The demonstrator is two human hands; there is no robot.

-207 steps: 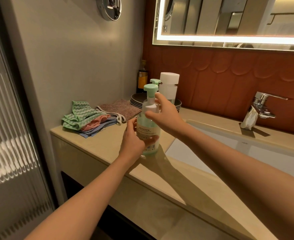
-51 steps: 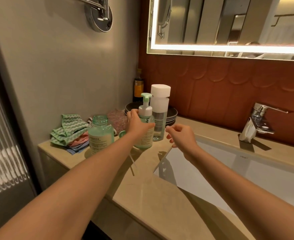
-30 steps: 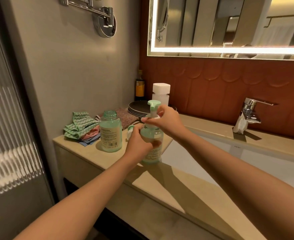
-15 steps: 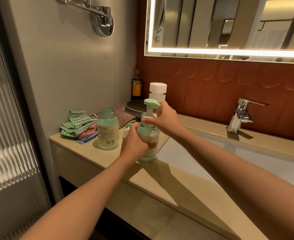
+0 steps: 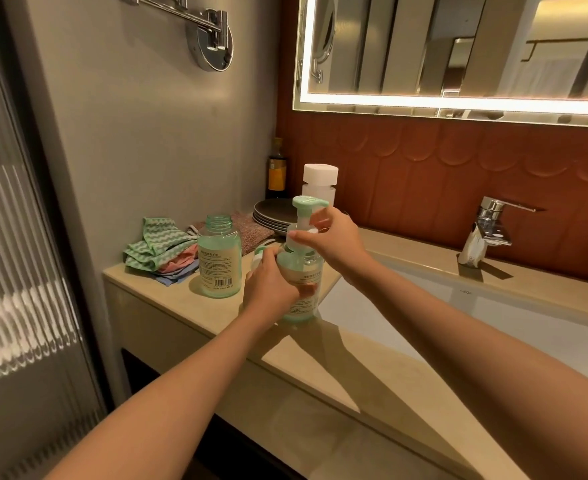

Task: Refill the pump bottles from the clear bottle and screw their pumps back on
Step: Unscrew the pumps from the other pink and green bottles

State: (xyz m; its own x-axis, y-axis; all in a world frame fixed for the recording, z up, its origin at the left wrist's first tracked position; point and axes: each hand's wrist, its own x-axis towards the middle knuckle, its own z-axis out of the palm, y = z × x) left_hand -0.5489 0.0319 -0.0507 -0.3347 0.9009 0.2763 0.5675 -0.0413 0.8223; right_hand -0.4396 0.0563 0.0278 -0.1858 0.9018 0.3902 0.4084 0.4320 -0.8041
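Centrally, left hand (image 5: 270,284) wrapping smooth translucent green pump bottle (image 5: 304,268), standing on glossy beige counter (image 5: 306,368); right hand (image 5: 330,237) pinching collar of mint pump (image 5: 308,204). Risk: bottle tipping toward sink (image 5: 493,323) at 3 o'clock if twisting outrunning grip. At 10 o'clock, uncapped bottle (image 5: 219,258) waiting; at 12, cylindrical white-capped clear bottle (image 5: 319,181) standing behind.

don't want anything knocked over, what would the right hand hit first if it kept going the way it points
The right hand pinches the pump on the held bottle, so that comes first. Beyond it, the hand points left toward the open bottle, which may sit slightly farther back.
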